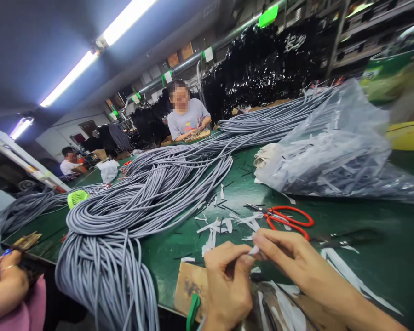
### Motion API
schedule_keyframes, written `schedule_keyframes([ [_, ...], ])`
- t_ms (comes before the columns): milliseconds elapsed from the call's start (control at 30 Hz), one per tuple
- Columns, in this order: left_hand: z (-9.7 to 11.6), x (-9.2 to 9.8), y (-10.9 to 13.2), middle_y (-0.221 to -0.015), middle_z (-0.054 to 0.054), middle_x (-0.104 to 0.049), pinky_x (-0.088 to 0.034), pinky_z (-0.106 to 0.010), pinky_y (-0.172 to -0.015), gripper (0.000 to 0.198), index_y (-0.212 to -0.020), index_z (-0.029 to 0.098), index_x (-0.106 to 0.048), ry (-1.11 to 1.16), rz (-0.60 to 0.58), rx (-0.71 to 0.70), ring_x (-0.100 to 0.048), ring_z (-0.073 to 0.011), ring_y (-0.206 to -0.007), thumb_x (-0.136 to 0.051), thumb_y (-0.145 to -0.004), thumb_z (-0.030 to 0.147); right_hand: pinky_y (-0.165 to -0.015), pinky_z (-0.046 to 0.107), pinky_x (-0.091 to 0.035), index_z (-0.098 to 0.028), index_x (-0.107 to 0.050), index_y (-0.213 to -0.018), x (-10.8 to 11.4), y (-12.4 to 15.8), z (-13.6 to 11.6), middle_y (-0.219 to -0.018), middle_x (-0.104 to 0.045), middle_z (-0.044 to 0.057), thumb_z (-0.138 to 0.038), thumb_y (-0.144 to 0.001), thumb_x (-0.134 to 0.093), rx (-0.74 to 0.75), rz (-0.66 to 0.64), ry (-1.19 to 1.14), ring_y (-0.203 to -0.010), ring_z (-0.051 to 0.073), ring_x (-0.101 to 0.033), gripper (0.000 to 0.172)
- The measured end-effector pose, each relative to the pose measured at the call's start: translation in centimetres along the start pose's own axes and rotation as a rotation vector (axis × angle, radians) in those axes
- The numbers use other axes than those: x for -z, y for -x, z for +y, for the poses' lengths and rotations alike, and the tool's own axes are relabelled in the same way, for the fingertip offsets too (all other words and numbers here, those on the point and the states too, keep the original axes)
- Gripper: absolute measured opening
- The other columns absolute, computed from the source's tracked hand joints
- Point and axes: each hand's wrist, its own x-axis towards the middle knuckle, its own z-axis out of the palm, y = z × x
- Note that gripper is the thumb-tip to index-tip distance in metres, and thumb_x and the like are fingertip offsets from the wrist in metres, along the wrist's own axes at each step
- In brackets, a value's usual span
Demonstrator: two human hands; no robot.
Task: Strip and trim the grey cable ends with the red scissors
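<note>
Two-handed pinch on white piece (254,250), above cluttered table (396,239).
Gripping it between thumb and fingertips of left hand (229,282) and right hand (293,257), near scissors (269,212). Could drop it through a slack pinch, then lose it among lookalike scraps (210,239).

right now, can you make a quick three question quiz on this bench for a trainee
1. True or false: the red-handled scissors lie on the green table, outside both hands.

2. What do the left hand and right hand pinch between them?
A) a screwdriver
B) a small pale piece
C) a plastic bag

3. Fill in: the long bundled cables are ____ in color.

Key: 1 true; 2 B; 3 grey.
</note>
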Motion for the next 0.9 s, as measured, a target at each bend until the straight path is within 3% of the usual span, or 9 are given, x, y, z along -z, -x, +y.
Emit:
schedule_keyframes([
  [100, 0.5, -0.2, -0.4, -0.073, -0.007, -0.074, -0.047, -0.028, -0.063, 0.024, -0.086, 0.022, -0.081, -0.018, 0.027, 0.030, -0.065, -0.0217, -0.066, -0.059, -0.090, 0.031, -0.041, 0.021, -0.036, -0.021, -0.044, -0.051, -0.3, 0.6, 0.4, -0.049, -0.039, -0.004, -0.070, -0.081, -0.051, 0.018, 0.041, 0.018, -0.046, 0.011, -0.038, 0.058],
  [200, 0.4, -0.4, -0.5, -0.076, -0.007, -0.076, -0.051, -0.028, -0.066, 0.024, -0.086, 0.020, -0.080, -0.018, 0.050, 0.036, -0.068, -0.0219, -0.071, -0.058, -0.091, 0.029, -0.041, 0.020, -0.038, -0.020, -0.052, -0.055, -0.8, 0.8, 1.2, -0.050, -0.046, -0.003, -0.059, -0.088, -0.050, 0.117, 0.122, 0.086, -0.045, 0.011, -0.043, 0.050],
  [400, -2.8, -0.5, 0.3, -0.094, -0.014, -0.076, -0.057, -0.028, -0.077, 0.031, -0.097, 0.014, -0.077, 0.085, 0.300, 0.067, -0.071, -0.0246, -0.086, -0.066, -0.086, 0.041, -0.042, 0.017, -0.042, -0.020, -0.056, -0.056, -1.7, 0.7, 1.8, -0.050, -0.056, -0.002, -0.041, -0.097, -0.044, 0.334, 0.145, 0.230, -0.042, 0.010, -0.052, 0.047],
  [667, -1.9, -0.7, 0.3, -0.091, -0.012, -0.077, -0.059, -0.024, -0.074, 0.030, -0.095, 0.015, -0.077, 0.135, 0.197, 0.036, -0.073, -0.0220, -0.084, -0.061, -0.091, 0.039, -0.039, 0.018, -0.041, -0.021, -0.052, -0.056, -2.0, 0.8, 2.0, -0.047, -0.055, -0.003, -0.045, -0.099, -0.039, 0.350, 0.166, 0.269, -0.039, 0.010, -0.051, 0.051],
  [900, -2.8, -0.6, 0.3, -0.094, -0.015, -0.075, -0.059, -0.026, -0.072, 0.038, -0.096, 0.012, -0.076, 0.202, 0.225, 0.139, -0.072, -0.0239, -0.084, -0.065, -0.086, 0.048, -0.038, 0.021, -0.039, -0.022, -0.051, -0.054, -2.3, 1.0, 2.4, -0.045, -0.055, -0.001, -0.056, -0.097, -0.034, 0.282, 0.135, 0.284, -0.038, 0.011, -0.049, 0.058],
])
